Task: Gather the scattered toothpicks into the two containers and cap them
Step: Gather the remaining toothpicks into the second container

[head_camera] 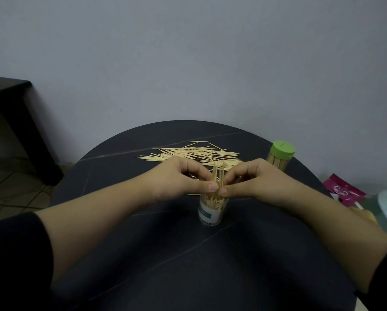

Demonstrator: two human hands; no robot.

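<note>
Wooden toothpicks (218, 172) upright in pinching fingers (212, 187) of left hand (177, 178) and right hand (257, 178) above container (212, 217), label (207, 213) illegible.

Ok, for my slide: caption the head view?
Left hand and right hand pinch pale wooden toothpicks over an uncapped clear plastic container on a round black table.

Reaching in from near left and near right with bare forearms; meeting at centre, pinching upright toothpicks (215, 173) in left grip (181, 177) and right grip (255, 179).
</note>
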